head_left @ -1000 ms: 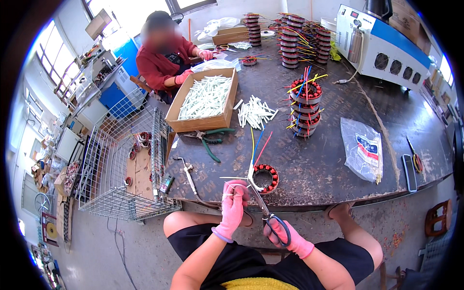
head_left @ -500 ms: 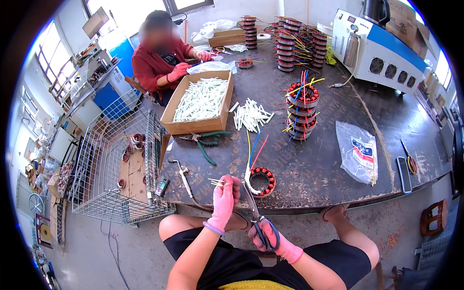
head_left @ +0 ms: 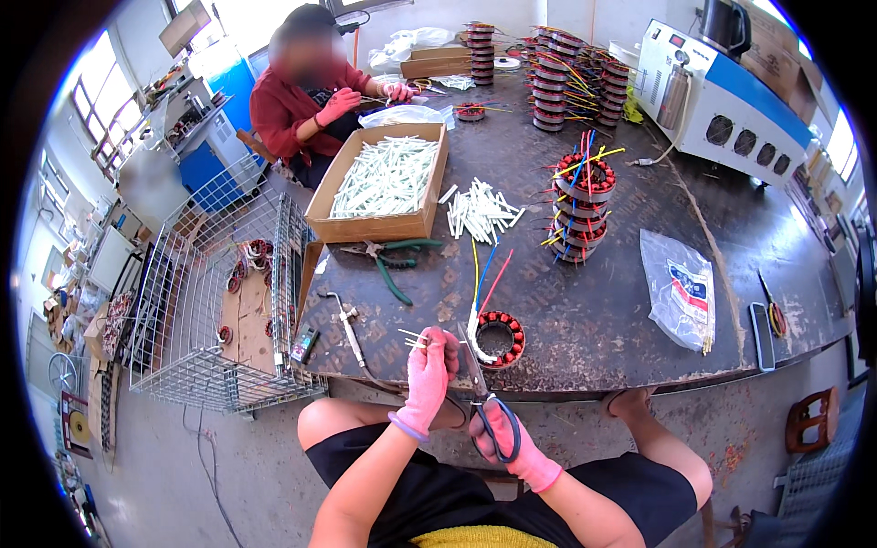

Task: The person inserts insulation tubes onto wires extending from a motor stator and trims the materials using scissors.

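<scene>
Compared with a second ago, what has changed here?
The right hand has shifted left, so the scissors point straighter ahead. The co-worker's nearer hand has risen from beside the box. The left hand still grips thin pale pieces; the wound ring and pliers stayed put.

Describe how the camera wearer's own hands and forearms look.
The left hand and right hand wear pink gloves that end around the wrists. A pale purple band rings the left wrist; the right glove has a plain pink cuff. The forearms are bare, with no sleeves in view.
</scene>
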`<move>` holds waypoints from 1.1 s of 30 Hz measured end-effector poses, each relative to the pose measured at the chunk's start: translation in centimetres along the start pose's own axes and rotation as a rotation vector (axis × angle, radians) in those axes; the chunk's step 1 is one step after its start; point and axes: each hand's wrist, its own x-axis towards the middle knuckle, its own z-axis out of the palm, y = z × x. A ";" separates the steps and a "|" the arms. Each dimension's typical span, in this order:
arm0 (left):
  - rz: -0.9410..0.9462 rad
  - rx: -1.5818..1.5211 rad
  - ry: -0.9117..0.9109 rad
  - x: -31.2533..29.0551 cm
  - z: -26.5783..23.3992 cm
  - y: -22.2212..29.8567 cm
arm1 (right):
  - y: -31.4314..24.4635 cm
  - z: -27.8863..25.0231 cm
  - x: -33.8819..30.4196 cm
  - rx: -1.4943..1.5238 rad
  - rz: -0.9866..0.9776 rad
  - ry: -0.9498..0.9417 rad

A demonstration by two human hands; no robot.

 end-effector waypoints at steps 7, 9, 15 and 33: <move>0.135 0.279 0.025 0.6 1.1 -0.9 | -4.9 -4.7 -8.0 -0.146 -0.146 0.115; 0.079 0.213 0.073 0.2 1.0 -0.4 | -7.2 -9.2 -11.2 -0.374 -0.363 0.460; 0.174 0.160 0.022 0.9 0.8 -1.6 | -15.8 -28.2 -19.0 -1.040 -0.420 1.528; 0.411 0.217 0.576 -1.7 -21.6 15.3 | -13.1 -19.4 -8.4 -1.307 -0.837 0.907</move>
